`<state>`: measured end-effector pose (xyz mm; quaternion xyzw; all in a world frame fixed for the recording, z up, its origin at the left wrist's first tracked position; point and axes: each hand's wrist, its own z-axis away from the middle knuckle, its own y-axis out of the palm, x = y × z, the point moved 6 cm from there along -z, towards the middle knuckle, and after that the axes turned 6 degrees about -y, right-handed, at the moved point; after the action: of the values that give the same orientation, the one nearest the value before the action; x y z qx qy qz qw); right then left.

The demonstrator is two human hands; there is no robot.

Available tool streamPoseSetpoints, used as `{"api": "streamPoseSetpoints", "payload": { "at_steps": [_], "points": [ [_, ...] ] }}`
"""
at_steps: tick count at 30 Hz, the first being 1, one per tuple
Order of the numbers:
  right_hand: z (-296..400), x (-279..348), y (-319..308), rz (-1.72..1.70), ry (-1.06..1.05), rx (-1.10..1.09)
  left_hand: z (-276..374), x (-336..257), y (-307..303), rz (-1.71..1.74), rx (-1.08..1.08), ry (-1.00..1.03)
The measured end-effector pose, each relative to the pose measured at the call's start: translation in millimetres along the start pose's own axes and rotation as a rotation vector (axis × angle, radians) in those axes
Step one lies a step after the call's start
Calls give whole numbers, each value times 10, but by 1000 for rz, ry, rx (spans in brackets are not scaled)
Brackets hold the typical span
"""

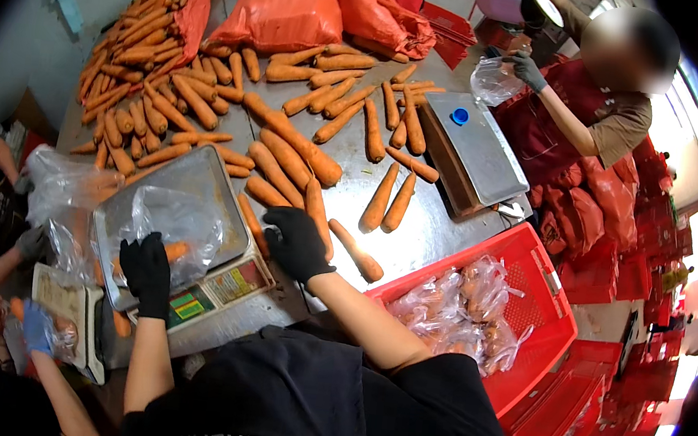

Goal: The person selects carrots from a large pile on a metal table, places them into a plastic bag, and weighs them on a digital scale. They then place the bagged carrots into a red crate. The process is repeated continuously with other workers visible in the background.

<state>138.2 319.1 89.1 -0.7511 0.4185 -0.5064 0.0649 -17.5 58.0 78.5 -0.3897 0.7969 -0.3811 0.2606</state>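
Note:
My left hand [146, 276], in a black glove, grips the near edge of a clear plastic bag [164, 218]. The bag lies on the metal pan [204, 168] of a weighing scale, and a carrot [176, 251] shows in it. Just right of the scale is my right hand [298, 244], also black-gloved, its fingers apart over the table. Its fingertips come close to a carrot [251, 220] beside the pan; another carrot [319, 212] runs along the back of the hand. Beneath the palm the view is blocked.
Loose carrots [189, 102] and orange sacks [288, 7] cover the table's far side. A red crate [545, 290] with bagged carrots [467, 310] stands to the right. Another scale [474, 148] sits beyond. Co-workers' hands [527, 71] are at the far right and a gloved one [37, 329] at left.

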Motion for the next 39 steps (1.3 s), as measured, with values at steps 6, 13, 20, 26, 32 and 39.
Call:
{"api": "streamPoseSetpoints", "payload": {
  "at_steps": [6,13,20,26,32,39],
  "points": [
    [230,-541,-406,276,290,120,-64,-96,-69,-99,-7,-82],
    [385,-847,-174,244,145,20,-116,-54,42,-306,201,-207],
    [384,-851,99,454,223,106,-26,-174,-194,-237,176,-313],
    [351,-1170,189,340,109,78,-43,-78,-488,230,74,-378],
    [279,-1170,-164,118,405,107,-128,-440,-1229,321,-113,-159],
    [324,109,-302,-1143,553,-8,-160,-1692,-1495,256,-143,347]
  ]
}}
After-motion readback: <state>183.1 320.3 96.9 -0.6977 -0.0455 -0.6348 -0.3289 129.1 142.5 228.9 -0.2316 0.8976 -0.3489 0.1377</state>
